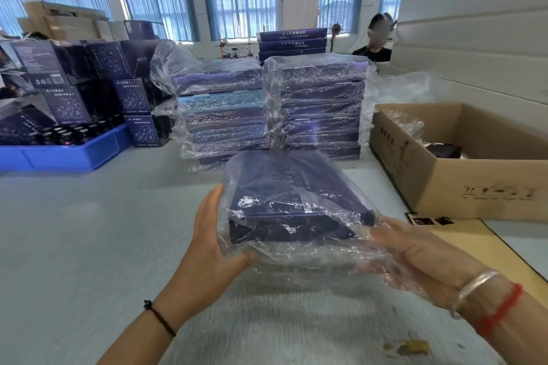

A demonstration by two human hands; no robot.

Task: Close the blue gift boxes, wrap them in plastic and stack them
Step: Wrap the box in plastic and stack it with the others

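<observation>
Dark blue gift box [284, 187] in clear plastic [296, 258], bright blue tray [65, 154], brown carton [474, 184], pale grey table [89, 231]
</observation>
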